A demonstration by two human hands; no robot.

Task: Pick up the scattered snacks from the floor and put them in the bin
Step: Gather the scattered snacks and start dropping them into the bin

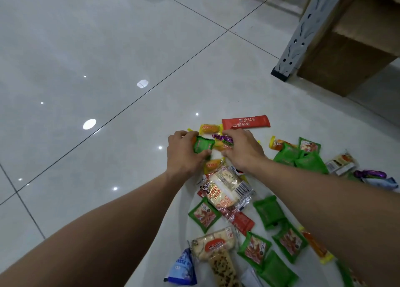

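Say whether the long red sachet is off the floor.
No: the red sachet lies flat on the tiles, beyond the right hand.

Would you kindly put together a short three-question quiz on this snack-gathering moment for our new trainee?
1. True or false: the left hand grips a green packet.
2. Multiple choice: the long red sachet lies (A) beyond both hands, (B) nearer the person than both hands, (C) in the left hand.
3. Fill in: the twist-wrapped sweet at the fingertips of the right hand is ____ in colour.

Key: 1 true; 2 A; 3 purple.
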